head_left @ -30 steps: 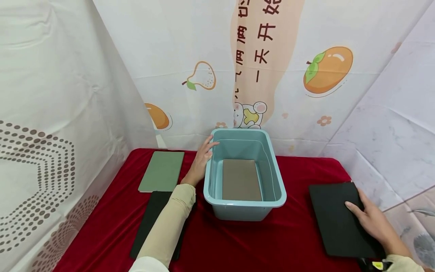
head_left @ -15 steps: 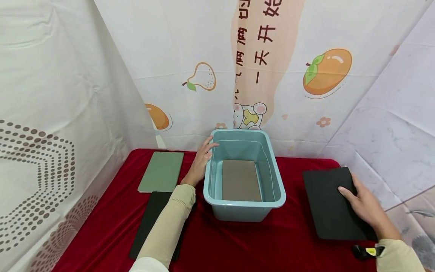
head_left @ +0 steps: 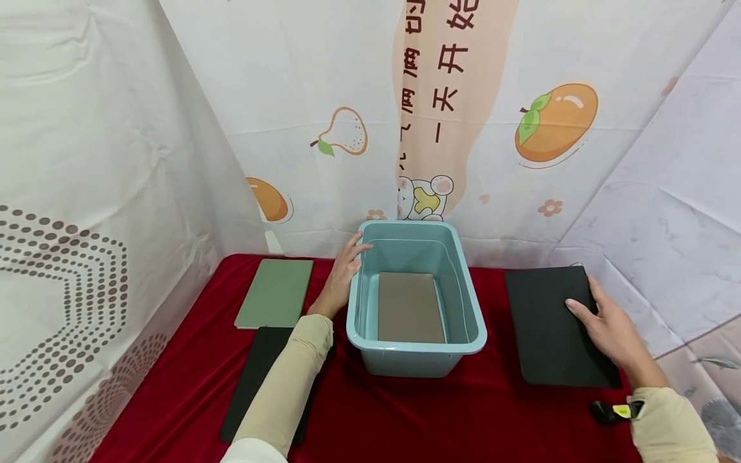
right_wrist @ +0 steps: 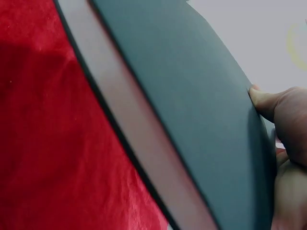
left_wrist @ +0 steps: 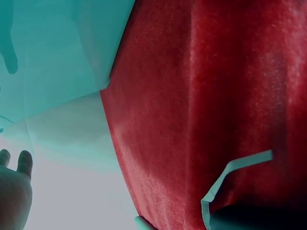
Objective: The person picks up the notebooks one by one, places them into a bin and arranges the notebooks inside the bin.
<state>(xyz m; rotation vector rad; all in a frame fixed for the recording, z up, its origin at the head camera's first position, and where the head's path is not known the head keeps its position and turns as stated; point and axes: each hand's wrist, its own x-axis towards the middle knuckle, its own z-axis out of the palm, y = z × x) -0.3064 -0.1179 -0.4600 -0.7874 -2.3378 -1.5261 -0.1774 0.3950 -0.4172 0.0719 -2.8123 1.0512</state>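
My right hand (head_left: 616, 331) grips the right edge of a black hardcover notebook (head_left: 550, 334), thumb on its cover. Its pale page edges face the right wrist camera, and the notebook (right_wrist: 187, 105) is tilted above the red cloth. A light-blue plastic bin (head_left: 417, 348) stands at the middle of the table, with a brown-grey notebook (head_left: 410, 308) lying flat inside. At the bin's left rim rests my left hand (head_left: 340, 280), its fingers fairly straight. Part of that hand (left_wrist: 14, 191) shows beside the bin (left_wrist: 53, 57) in the left wrist view.
A green notebook (head_left: 274, 294) lies left of the bin. Nearer, another black notebook (head_left: 251, 379) is partly hidden under my left forearm. Red cloth (head_left: 480, 411) covers the table; printed white curtains (head_left: 289, 77) hang behind and at the sides.
My right hand has carried the black notebook leftward and away from me, bringing it nearer the bin. My left hand has stayed at the bin's rim.
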